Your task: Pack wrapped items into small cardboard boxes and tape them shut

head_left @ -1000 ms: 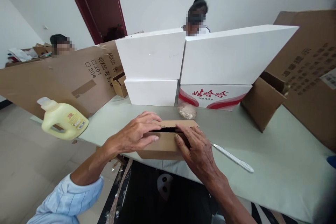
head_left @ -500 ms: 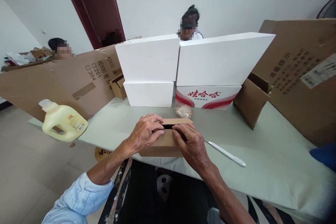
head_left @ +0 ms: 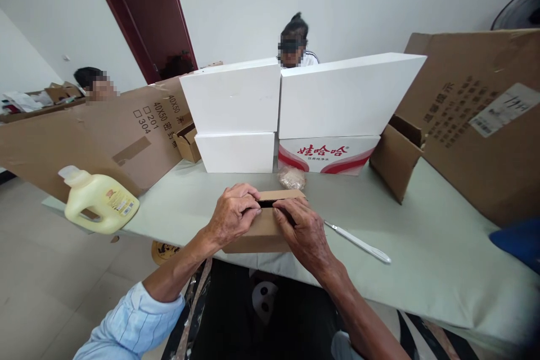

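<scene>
A small brown cardboard box (head_left: 257, 239) sits at the near edge of the table, with a dark gap between its top flaps. My left hand (head_left: 236, 211) pinches the flap edge at the left of that gap. At the right of the gap, my right hand (head_left: 304, 230) has its fingers bent and pressed onto the flap edge. Just behind the box lies a clear plastic bag (head_left: 292, 178) with something beige inside. To the right of my right hand rests a slim tool with a white handle (head_left: 363, 246).
Stacked white boxes (head_left: 236, 101) stand across the table, one printed in red. Large cardboard sheets (head_left: 464, 124) flank both sides. A yellow jug (head_left: 101, 202) stands at the left edge, an open carton (head_left: 396, 157) at the right. Two people sit beyond the boxes.
The view has shifted slightly to the right. Both hands keep their grip on the box flaps, with almost no visible movement.
</scene>
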The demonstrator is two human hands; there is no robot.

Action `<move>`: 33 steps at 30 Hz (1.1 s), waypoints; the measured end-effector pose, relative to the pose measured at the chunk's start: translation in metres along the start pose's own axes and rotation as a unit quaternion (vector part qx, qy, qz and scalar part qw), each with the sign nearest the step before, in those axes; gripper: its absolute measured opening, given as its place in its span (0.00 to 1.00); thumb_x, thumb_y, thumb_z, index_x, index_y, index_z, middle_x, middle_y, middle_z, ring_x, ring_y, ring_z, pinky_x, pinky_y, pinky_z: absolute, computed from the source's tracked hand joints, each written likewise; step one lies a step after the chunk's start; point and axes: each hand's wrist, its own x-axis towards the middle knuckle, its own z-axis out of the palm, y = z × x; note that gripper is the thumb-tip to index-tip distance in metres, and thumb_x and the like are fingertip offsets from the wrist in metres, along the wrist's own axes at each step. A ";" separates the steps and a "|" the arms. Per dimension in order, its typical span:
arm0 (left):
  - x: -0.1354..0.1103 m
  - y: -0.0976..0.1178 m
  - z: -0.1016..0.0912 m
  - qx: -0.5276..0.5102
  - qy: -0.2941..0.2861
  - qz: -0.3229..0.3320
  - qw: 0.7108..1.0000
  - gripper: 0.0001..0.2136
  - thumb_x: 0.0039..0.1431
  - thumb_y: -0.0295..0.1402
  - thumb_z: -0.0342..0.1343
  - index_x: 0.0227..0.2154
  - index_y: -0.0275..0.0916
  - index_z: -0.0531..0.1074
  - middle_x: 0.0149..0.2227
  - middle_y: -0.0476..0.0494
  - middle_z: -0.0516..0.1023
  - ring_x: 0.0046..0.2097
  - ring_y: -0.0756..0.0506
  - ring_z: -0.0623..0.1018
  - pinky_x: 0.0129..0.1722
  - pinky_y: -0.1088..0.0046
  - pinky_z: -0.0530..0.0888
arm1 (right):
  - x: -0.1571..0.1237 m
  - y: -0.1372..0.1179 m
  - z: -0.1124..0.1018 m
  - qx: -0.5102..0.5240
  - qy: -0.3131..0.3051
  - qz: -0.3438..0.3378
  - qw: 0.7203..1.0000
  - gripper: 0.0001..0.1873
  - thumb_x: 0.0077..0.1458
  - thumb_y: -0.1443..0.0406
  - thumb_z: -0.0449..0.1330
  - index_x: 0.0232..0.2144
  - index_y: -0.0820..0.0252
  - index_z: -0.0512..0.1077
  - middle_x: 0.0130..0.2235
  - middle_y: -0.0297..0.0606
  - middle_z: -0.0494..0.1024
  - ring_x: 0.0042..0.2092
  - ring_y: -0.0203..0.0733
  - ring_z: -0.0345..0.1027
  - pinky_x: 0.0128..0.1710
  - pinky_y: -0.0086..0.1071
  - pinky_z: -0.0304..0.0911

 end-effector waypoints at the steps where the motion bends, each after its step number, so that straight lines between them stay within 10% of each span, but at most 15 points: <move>1: -0.001 0.001 0.000 0.015 -0.001 0.008 1.000 0.09 0.64 0.24 0.59 0.30 0.40 0.81 0.41 0.42 0.84 0.45 0.41 0.82 0.48 0.59 0.76 | 0.000 0.000 0.000 0.000 -0.001 0.001 1.000 0.08 0.72 0.67 0.56 0.39 0.55 0.75 0.37 0.37 0.83 0.41 0.46 0.73 0.44 0.38 0.66; 21: -0.015 -0.010 -0.067 0.025 -0.202 -0.059 0.977 0.19 0.71 0.37 0.60 0.62 0.46 0.77 0.68 0.35 0.72 0.65 0.35 0.76 0.64 0.52 0.76 | -0.002 0.001 -0.011 0.007 -0.055 -0.009 0.998 0.05 0.70 0.66 0.59 0.44 0.55 0.75 0.40 0.39 0.82 0.45 0.49 0.73 0.45 0.41 0.69; 33: -0.005 -0.014 -0.069 -0.008 -0.153 0.052 0.987 0.18 0.77 0.28 0.46 0.58 0.44 0.80 0.50 0.39 0.85 0.51 0.43 0.84 0.52 0.65 0.81 | -0.002 -0.019 -0.048 0.021 -0.132 -0.102 0.986 0.06 0.73 0.65 0.58 0.41 0.53 0.74 0.36 0.35 0.80 0.37 0.41 0.73 0.39 0.36 0.68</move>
